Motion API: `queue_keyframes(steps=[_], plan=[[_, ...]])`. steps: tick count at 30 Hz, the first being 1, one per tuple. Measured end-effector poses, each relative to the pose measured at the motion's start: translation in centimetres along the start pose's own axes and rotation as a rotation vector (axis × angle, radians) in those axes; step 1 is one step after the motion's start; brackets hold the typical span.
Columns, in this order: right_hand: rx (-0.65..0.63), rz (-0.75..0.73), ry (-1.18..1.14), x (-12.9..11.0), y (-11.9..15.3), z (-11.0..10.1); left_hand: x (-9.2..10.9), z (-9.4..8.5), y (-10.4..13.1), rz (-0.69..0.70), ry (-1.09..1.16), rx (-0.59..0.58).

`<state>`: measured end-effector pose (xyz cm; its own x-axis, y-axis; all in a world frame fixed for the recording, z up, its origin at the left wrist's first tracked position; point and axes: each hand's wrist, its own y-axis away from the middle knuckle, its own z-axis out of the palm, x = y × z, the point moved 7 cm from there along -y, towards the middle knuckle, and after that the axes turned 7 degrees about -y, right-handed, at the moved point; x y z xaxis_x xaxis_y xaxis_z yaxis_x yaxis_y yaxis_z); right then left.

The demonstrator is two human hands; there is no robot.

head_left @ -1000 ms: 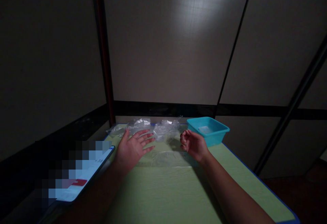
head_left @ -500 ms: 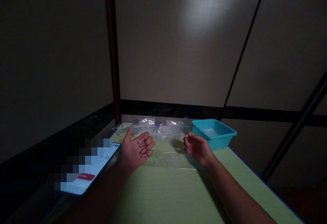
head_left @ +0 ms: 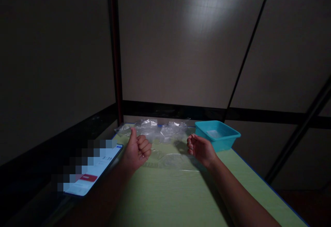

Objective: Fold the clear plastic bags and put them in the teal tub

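Observation:
My left hand (head_left: 137,151) is raised above the table, its fingers folded into a fist and the thumb pointing up. Nothing shows in it. Opposite it, my right hand (head_left: 203,151) hovers with its fingers loosely curled in, holding nothing that I can see. A clear plastic bag (head_left: 172,130) lies crumpled at the far end of the table, its flat front part reaching between and beneath both hands. Just behind my right hand stands a turquoise plastic basin (head_left: 224,142), with something pale on its bottom.
A phone (head_left: 88,182) with a lit screen, partly blurred out, is left of my left forearm. Under everything is a pale green table (head_left: 165,196) with a blue edge. Dark-trimmed panels (head_left: 170,54) rise behind the table and on the left.
My left hand has closed from half-curled fingers into a fist with the thumb up. My right hand keeps nearly the same pose. The phone clock went from 8:38 to 8:39.

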<state>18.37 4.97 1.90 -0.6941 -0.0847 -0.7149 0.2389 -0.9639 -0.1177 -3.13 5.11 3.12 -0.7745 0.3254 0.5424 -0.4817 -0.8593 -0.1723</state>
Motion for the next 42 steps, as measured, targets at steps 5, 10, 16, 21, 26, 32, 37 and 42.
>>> queue_keyframes(steps=[5, 10, 16, 21, 26, 32, 37, 42], plan=[[-0.001, 0.001, -0.019, -0.1, 0.0, -0.1, 0.1, 0.2, 0.2, 0.004, 0.029, -0.036], [-0.014, -0.002, -0.033, -0.2, 0.0, -0.2, -0.2, 0.7, 0.4, -0.025, 0.041, -0.115], [-0.033, -0.005, -0.041, -0.2, -0.1, -0.2, -0.5, 0.9, 0.5, -0.06, 0.038, -0.148], [-0.022, -0.002, -0.038, -0.2, -0.1, -0.1, -0.5, 0.5, 0.4, -0.068, 0.014, -0.114], [-0.026, 0.001, -0.029, -0.1, -0.1, -0.1, -0.4, 0.5, 0.4, -0.036, -0.104, -0.098], [-0.009, 0.02, 0.069, 0.4, -0.2, -0.4, -2.4, -0.1, 0.1, -0.051, -0.747, -0.008], [-0.067, 0.087, 0.007, 1.2, 0.0, 0.2, -4.3, 1.6, 1.0, 0.071, -1.358, -0.158], [-0.114, 0.175, -0.069, 2.4, -0.1, 0.3, -7.4, 3.3, 2.6, 0.085, -2.046, -0.513]])
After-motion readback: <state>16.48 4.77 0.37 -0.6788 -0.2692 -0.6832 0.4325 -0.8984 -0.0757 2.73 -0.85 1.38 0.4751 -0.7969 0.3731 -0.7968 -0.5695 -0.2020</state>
